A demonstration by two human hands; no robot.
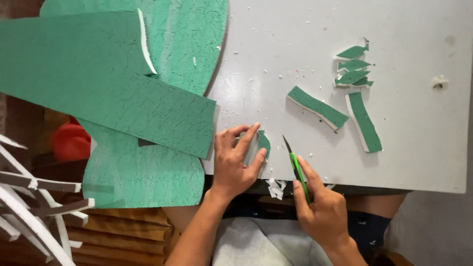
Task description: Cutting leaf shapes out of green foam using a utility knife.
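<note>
My left hand (pixel 237 160) presses flat on a small curved green foam piece (pixel 264 143) near the front edge of the grey table (pixel 419 148). Only the piece's right tip shows past my fingers. My right hand (pixel 320 204) grips a green utility knife (pixel 297 167), its blade tip pointing up and left, a short gap to the right of the small piece. The blade is not touching the foam.
Large green foam sheets (pixel 108 83) with white cores overlap the table's left side. Two cut green strips (pixel 317 107) (pixel 363 121) and several small leaf-shaped cutouts (pixel 353 66) lie at the right. White scraps (pixel 276 188) sit at the front edge. White foam offcuts (pixel 34 207) stick up at lower left.
</note>
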